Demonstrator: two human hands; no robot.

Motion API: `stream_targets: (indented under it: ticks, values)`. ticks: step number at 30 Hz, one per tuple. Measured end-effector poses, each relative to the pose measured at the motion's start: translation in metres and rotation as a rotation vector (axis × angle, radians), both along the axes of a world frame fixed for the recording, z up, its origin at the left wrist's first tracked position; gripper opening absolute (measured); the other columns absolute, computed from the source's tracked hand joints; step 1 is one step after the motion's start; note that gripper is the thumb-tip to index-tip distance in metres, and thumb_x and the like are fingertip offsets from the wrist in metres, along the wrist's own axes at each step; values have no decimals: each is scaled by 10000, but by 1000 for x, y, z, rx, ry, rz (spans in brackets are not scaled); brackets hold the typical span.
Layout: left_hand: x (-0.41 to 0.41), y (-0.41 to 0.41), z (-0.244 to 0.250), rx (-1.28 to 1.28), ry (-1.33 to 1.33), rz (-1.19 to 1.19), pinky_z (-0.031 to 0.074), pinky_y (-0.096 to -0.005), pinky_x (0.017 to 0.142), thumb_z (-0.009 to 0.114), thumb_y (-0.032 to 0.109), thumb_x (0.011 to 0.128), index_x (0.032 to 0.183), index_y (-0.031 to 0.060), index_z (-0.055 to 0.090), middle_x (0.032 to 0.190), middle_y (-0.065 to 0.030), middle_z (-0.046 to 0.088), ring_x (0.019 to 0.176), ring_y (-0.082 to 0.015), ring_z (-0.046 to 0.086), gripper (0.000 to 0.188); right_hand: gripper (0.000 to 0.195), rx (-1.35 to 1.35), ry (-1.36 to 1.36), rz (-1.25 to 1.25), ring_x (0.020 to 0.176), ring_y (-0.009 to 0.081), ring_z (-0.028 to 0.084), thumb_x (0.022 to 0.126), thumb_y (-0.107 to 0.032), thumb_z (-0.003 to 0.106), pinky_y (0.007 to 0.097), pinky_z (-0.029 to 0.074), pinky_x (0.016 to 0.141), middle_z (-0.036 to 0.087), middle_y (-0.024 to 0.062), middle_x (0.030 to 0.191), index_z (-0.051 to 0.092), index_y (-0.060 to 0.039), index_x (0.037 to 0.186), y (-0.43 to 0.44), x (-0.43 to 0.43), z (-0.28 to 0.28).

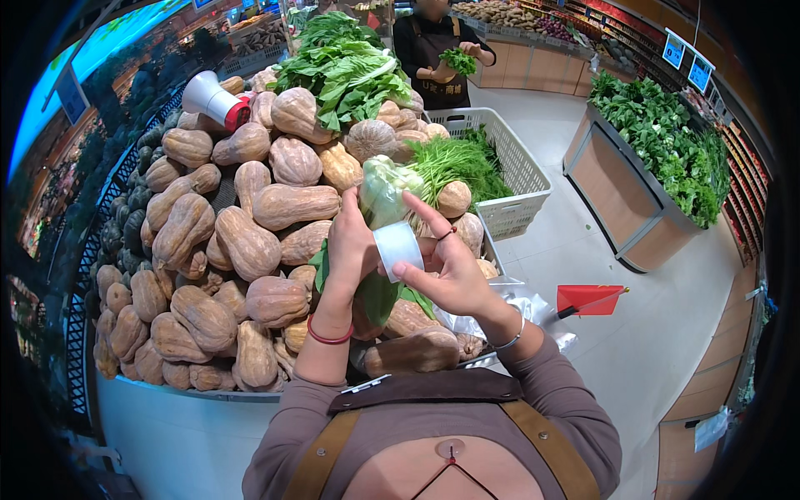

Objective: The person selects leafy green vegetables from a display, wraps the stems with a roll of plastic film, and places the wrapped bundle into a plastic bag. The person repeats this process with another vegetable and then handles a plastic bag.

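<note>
In my right hand (447, 269) is a roll of clear tape (399, 251), with the thumb on its near edge and the index finger stretched toward a bundle of leafy greens. My left hand (353, 240) holds that bundle upright, its pale stem end (387, 187) uppermost and wrapped in shiny clear film or tape. The bundle's dark green leaves (377, 297) hang down below both hands. Part of the left fingers is hidden behind the bundle and the roll. Both hands are above a heap of butternut-type pumpkins (249, 244).
A white and red megaphone (215, 100) lies on the pumpkins near leafy greens (344, 69). Right of the heap are a white plastic crate (525, 200), thin-stemmed greens (459, 165), plastic bags (531, 306) and a red flag (587, 300). Beyond the crate, a person (437, 56) holds greens.
</note>
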State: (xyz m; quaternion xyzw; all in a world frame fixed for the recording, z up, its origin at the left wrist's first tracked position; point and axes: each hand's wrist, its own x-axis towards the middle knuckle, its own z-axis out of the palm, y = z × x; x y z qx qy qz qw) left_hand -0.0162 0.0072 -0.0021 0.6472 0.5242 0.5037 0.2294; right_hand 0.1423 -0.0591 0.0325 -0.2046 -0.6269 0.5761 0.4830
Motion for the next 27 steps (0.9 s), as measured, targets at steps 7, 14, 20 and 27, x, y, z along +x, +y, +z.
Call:
stream_targets:
  ticks: [7, 14, 20, 27]
  values:
    - [-7, -9, 2, 274, 167, 90, 502, -428, 657, 771, 354, 631, 1203, 56, 443, 862, -198, 635, 778, -384, 621, 724, 936, 95, -781, 42, 649, 122, 580, 791, -52, 655, 252, 459, 646, 629, 94, 709, -32, 4, 1425, 9, 36, 22]
    - [-8, -34, 34, 221, 397, -160, 482, -420, 693, 801, 249, 592, 1177, 53, 451, 883, -183, 616, 809, -352, 608, 709, 440, -202, -565, -13, 830, 125, 621, 824, -32, 624, 269, 550, 682, 639, 69, 985, 463, 2, 1232, 76, 58, -8]
    - [6, -48, 42, 356, 727, -404, 421, -364, 690, 794, 203, 545, 1099, 51, 490, 824, -107, 599, 781, -282, 591, 650, 515, -211, -96, 370, 967, 188, 606, 796, 10, 594, 303, 485, 871, 581, 142, 1133, 444, -1, 1288, 110, 56, -12]
    - [17, -35, 14, 314, 892, -339, 410, -372, 682, 771, 162, 552, 1006, 32, 492, 781, -122, 596, 776, -284, 591, 548, 400, -264, -126, 116, 909, 170, 611, 859, -95, 605, 385, 576, 764, 579, 78, 1064, 488, -3, 1231, 105, 35, 20]
